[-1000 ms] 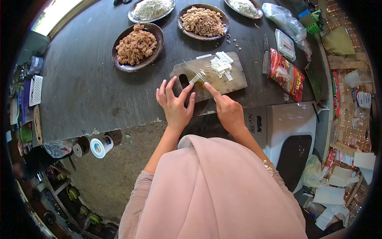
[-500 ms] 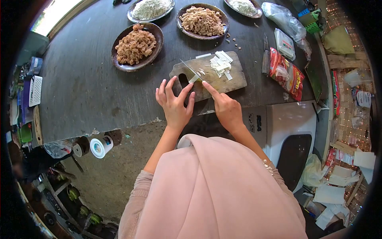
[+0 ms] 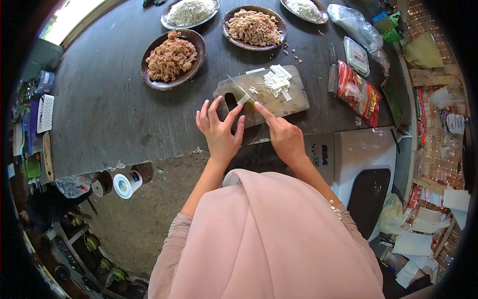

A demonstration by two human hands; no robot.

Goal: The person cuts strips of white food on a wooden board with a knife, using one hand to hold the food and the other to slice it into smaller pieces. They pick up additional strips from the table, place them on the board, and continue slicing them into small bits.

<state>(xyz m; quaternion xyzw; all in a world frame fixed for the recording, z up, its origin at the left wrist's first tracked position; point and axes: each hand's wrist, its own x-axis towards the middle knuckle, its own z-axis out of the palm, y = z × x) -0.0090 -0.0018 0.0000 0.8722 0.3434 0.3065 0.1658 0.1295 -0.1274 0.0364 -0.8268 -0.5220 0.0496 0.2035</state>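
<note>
A wooden cutting board (image 3: 291, 102) lies on the dark table (image 3: 109, 109). My right hand (image 3: 284, 137) grips a knife (image 3: 240, 89), index finger stretched along the blade's back. The blade rests across a small white strip (image 3: 244, 99) on the board. My left hand (image 3: 219, 132) has its fingers spread, its index fingertip pinning the near end of that strip. A pile of cut white strips (image 3: 277, 80) sits at the board's far side.
Beyond the board stand a brown bowl of curly crackers (image 3: 171, 58), another bowl of crackers (image 3: 255, 27) and two plates of white shreds (image 3: 189, 11). A second knife (image 3: 332, 74), red snack packets (image 3: 359, 92) and plastic bags lie to the right. A white appliance (image 3: 358, 159) sits below.
The knife blade has shifted slightly along the white strip between cuts. Both hands stay in nearly the same place over the board.
</note>
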